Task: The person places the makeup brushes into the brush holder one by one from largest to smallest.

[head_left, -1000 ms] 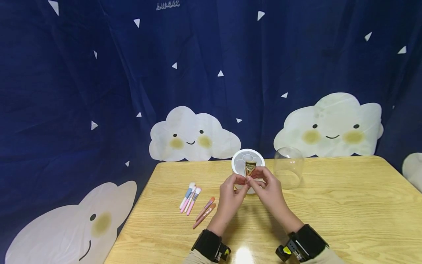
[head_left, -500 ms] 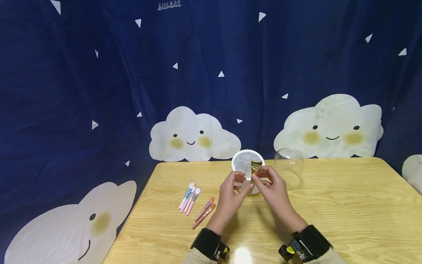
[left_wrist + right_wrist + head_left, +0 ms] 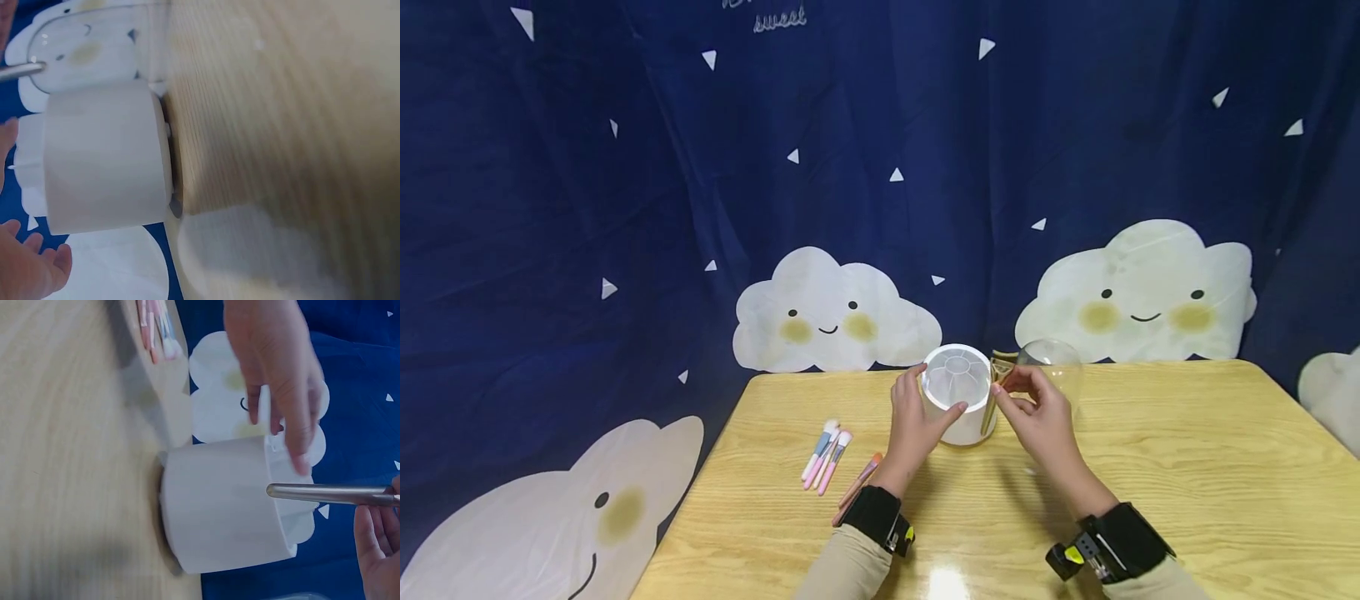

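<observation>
My right hand (image 3: pixel 1041 412) pinches a gold makeup brush (image 3: pixel 1002 365) with its flared head up and its handle slanting down. The brush is at the right side of a white round holder (image 3: pixel 973 429) with a compartmented top. In the right wrist view the handle tip (image 3: pixel 294 492) overlaps the holder's rim; I cannot tell whether they touch. My left hand (image 3: pixel 910 421) is at the holder's left, fingers spread and thumb toward the front of the rim. Whether it touches the holder is unclear. The left wrist view shows the holder's smooth side wall (image 3: pixel 106 162).
Behind the right hand stands a clear, see-through cover (image 3: pixel 1060 358). On the left of the wooden table (image 3: pixel 1187 483) lie several pink, white and blue makeup brushes (image 3: pixel 827 457). Peach-coloured brushes (image 3: pixel 859 481) lie partly behind the left wrist. A dark blue curtain (image 3: pixel 850 100) hangs behind.
The left hand has come off the makeup brush and spread beside the holder. The right hand has carried the brush to the right, off the front of the holder. The head view shifts slightly.
</observation>
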{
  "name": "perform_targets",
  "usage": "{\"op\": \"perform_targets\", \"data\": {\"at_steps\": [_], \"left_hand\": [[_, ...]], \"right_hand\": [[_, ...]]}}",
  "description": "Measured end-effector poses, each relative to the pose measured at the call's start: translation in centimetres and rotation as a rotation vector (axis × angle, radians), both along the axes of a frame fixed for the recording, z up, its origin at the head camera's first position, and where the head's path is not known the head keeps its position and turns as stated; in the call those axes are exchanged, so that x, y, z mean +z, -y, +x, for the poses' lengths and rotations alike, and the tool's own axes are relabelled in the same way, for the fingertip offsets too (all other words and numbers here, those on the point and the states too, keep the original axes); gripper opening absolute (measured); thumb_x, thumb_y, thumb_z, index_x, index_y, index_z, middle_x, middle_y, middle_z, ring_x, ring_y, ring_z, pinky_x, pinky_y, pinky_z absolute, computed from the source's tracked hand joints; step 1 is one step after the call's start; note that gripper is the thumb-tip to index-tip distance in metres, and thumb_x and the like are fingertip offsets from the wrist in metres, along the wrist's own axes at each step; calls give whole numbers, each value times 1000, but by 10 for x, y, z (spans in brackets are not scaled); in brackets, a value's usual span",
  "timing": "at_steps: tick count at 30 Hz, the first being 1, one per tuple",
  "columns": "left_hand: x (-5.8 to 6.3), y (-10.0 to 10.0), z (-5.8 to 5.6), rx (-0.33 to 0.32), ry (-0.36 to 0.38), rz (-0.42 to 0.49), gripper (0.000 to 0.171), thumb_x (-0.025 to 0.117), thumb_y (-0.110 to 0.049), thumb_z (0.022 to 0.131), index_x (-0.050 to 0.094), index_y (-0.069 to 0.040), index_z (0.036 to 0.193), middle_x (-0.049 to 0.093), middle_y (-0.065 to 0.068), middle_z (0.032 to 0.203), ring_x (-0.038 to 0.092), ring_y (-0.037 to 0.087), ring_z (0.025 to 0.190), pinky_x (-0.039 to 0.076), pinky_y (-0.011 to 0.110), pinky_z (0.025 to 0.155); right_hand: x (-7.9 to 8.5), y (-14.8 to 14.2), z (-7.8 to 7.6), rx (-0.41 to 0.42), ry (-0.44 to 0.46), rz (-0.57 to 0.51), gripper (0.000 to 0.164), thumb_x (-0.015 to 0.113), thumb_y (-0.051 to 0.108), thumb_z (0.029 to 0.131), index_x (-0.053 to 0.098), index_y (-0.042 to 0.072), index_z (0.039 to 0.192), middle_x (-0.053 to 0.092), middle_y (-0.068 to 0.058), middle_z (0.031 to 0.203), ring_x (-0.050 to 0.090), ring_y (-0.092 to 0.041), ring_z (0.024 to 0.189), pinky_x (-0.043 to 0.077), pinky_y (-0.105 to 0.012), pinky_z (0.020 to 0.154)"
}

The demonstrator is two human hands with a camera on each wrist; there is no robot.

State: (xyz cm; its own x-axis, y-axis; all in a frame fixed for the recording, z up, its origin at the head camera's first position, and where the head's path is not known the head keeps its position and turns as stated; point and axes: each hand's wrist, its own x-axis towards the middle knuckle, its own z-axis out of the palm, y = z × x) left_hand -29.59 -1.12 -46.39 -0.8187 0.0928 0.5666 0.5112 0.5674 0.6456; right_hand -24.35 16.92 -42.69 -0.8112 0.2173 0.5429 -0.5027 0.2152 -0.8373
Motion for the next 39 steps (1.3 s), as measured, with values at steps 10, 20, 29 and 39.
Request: {"op": "perform_targets", "data": {"at_steps": [10, 20, 29, 39], "left_hand": [[-6, -8, -27, 20, 92, 6, 106, 94, -43, 66, 38, -3, 147, 46, 16, 143, 41, 32, 133, 42, 47, 107], [-16, -10, -33, 3, 182, -50, 125, 95, -49, 62, 26, -3, 157, 41, 17, 152, 41, 33, 139, 42, 49, 110], [-16, -12, -34, -37, 226, -2, 128, 95, -48, 62, 22, -7, 159, 42, 16, 149, 49, 27, 132, 45, 43, 108], [-17, -17, -25, -33, 242, 20, 126, 94, -51, 62, 24, -12, 159, 42, 15, 149, 50, 26, 129, 47, 43, 106]], "right_hand": [[41, 6, 15, -10, 3, 44, 22, 70, -11, 89, 58, -16, 106, 62, -23, 96, 62, -3, 86, 55, -13, 73], [46, 5, 11, 1, -40, 40, 21, 70, -11, 88, 58, -18, 104, 63, -25, 95, 62, -3, 85, 56, -14, 71], [59, 4, 2, 4, -83, 80, 21, 71, -10, 88, 59, -17, 105, 64, -25, 94, 62, -2, 86, 54, -12, 72], [71, 2, -8, 0, -120, 153, 21, 69, -11, 88, 58, -17, 105, 65, -26, 93, 62, -6, 83, 53, -10, 69]]}}
